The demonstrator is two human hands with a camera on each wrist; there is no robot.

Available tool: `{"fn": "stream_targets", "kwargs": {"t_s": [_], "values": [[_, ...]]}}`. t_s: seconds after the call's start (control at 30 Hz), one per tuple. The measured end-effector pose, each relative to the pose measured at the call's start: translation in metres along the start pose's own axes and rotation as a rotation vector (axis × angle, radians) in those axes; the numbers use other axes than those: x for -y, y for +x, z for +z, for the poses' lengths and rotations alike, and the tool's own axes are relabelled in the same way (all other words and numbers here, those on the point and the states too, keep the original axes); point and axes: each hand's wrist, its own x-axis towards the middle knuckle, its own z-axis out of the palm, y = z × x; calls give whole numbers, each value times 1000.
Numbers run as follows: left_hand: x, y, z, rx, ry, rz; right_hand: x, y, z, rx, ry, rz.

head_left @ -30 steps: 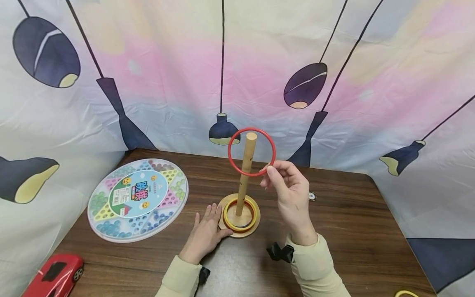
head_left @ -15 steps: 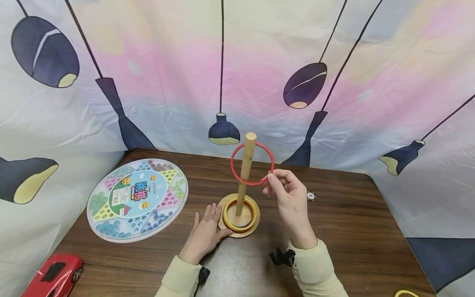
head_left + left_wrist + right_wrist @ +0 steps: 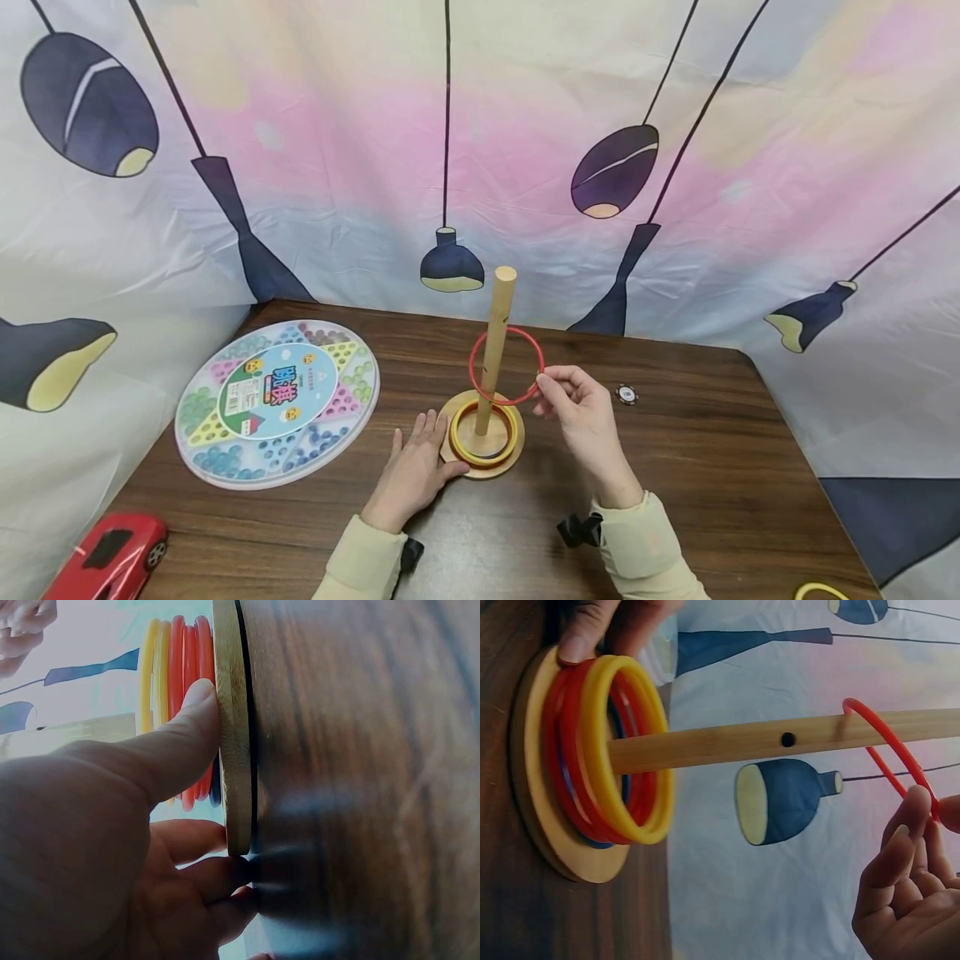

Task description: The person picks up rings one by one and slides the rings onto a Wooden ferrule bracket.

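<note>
A wooden peg [image 3: 496, 333] stands upright on a round wooden base [image 3: 600, 866]. My right hand [image 3: 588, 425] pinches a thin red ring [image 3: 900, 752] by its right side, between thumb and fingers. The ring is tilted and encircles the peg, partway down it. Around the peg's foot lies a stack of rings: yellow rings [image 3: 598, 750] on top, red rings [image 3: 176, 664] below, and a dark blue one at the bottom. My left hand [image 3: 408, 479] rests at the base's left edge, fingers extended, its thumb touching the base beside the stack.
A round marble board game [image 3: 281, 392] lies at the left. A red toy car [image 3: 112, 554] is at the front left. A small poker chip [image 3: 626, 394] lies right of my right hand. Part of a yellow ring [image 3: 819, 591] shows at the front right edge.
My right hand has moved down with the red ring, which now sits lower along the peg. My left hand has stayed at the base.
</note>
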Motion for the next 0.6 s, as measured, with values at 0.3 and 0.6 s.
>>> {"fn": "stream_targets", "kwargs": {"t_s": [0.3, 0.6], "values": [[-1, 1, 0, -2, 4, 2, -21, -1, 1, 80, -125, 151], [0, 1, 0, -9, -6, -2, -44, -2, 0, 151, -226, 241]]}}
